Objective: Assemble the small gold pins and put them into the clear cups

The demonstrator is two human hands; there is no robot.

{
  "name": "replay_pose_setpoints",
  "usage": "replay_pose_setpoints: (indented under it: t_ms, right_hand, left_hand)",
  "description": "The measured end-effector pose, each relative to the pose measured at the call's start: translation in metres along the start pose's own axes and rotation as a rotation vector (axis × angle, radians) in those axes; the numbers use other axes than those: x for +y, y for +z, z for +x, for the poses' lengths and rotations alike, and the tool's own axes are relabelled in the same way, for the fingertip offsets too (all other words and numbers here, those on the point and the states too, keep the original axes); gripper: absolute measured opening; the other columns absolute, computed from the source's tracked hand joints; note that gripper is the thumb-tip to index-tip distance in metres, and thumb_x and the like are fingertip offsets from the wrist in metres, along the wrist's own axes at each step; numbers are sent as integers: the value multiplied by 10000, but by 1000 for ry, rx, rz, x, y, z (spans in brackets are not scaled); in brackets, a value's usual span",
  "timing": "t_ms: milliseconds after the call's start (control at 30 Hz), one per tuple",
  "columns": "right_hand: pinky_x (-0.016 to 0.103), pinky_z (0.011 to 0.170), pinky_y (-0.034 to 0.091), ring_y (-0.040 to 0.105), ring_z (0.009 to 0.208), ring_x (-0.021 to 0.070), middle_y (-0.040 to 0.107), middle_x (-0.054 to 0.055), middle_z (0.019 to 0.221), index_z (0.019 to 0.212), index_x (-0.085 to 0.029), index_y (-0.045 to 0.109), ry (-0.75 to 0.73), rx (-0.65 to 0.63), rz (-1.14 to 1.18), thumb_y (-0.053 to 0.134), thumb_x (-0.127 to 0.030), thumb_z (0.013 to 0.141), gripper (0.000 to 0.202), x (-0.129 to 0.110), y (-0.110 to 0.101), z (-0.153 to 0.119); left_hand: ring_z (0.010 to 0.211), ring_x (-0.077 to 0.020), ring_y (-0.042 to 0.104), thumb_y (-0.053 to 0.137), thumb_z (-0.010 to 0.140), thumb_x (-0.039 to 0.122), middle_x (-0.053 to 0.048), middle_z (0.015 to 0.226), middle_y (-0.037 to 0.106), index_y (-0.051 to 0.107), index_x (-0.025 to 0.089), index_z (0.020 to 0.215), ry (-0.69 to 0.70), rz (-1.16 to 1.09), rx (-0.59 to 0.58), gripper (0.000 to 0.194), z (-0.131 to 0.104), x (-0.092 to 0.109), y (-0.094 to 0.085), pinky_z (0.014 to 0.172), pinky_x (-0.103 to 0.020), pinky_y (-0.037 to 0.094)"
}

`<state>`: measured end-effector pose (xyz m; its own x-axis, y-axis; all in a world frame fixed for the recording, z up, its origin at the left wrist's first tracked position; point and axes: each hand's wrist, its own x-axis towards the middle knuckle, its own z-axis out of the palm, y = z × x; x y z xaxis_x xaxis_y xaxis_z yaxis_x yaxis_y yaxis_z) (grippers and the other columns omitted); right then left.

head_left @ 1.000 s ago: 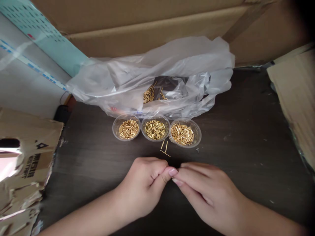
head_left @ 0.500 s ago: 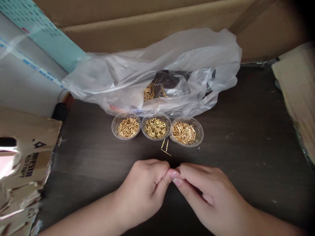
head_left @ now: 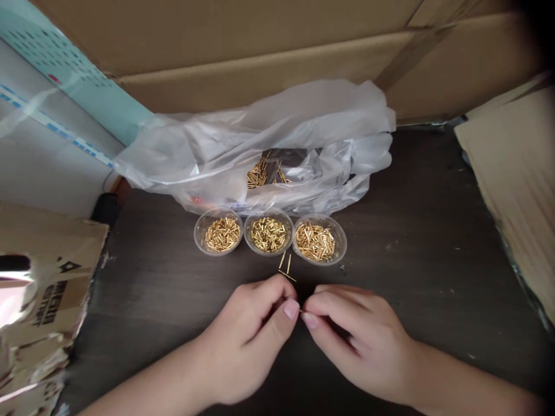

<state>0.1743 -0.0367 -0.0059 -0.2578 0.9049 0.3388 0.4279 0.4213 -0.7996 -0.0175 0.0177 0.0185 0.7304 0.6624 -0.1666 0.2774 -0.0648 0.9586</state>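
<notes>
My left hand (head_left: 260, 332) and my right hand (head_left: 364, 338) face each other low in the middle, each closed in a pinch. Between their fingertips shows a sliver of a small thin pin (head_left: 302, 311); most of it is hidden by the fingers. Just beyond the hands, a few loose gold pins (head_left: 288, 276) lie on the dark table. Past these stand three clear round cups in a row, left (head_left: 198, 242), middle (head_left: 247, 238) and right (head_left: 342, 242), each holding many short gold-coloured metal pieces.
Behind the cups a crumpled translucent plastic bag (head_left: 191, 150) lies partly open, with longer gold pins (head_left: 257, 174) inside. A large cardboard wall (head_left: 260, 40) closes off the back. Cardboard pieces stand at left (head_left: 82, 242) and right (head_left: 515, 156) on the dark table (head_left: 411, 242).
My fingertips, touching before, have drawn slightly apart, and a bit of the pin now shows between them. My left thumb has come up into view. The camera view has shifted slightly.
</notes>
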Motion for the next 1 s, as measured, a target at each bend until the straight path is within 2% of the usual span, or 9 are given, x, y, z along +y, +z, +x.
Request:
replay_pose_setpoints:
  t_ms: [167,367,533,767,1000]
  right_hand:
    - [229,584,397,486,605,90,537,-22,700,864,-163,570,4,-14,34,511,-103,969,135,2,-4,-1]
    - [233,578,376,450,599,86,492,-34,690,855,-169,544,-8,-57,60,496,-101,959,134,3,-4,-2]
    - [241,568,350,411,573,81,440,-47,654,782,-174,502,31,-95,60,482,-89,926,169,3,-4,-1]
    - [267,552,319,397,548,93,416,-46,617,708,-189,422,45,-160,-12,450,-104,861,177,3,-5,-5]
    - [266,547,302,390,542,92,415,-51,613,702,-193,402,58,-176,-34,455,-108,806,144,5,-4,-7]
  left_hand:
    - [560,-79,448,477,1032,252,43,611,495,521,158,742,29,10,-17,308,4,-3,-6,574,-219,366]
    - [525,-63,466,518,1019,259,45,577,510,548,145,712,31,10,0,330,4,-7,-6,550,-195,371]
    - [471,-45,481,464,1054,289,49,594,538,606,143,831,-31,-40,-34,301,2,-6,-5,522,-165,398]
    - [592,-72,525,452,1048,211,29,684,559,600,154,883,95,137,-44,229,2,-7,-4,625,-196,423]
    - [675,-88,545,426,1050,186,6,807,599,577,165,935,109,170,-69,191,0,-8,-2,674,-213,437]
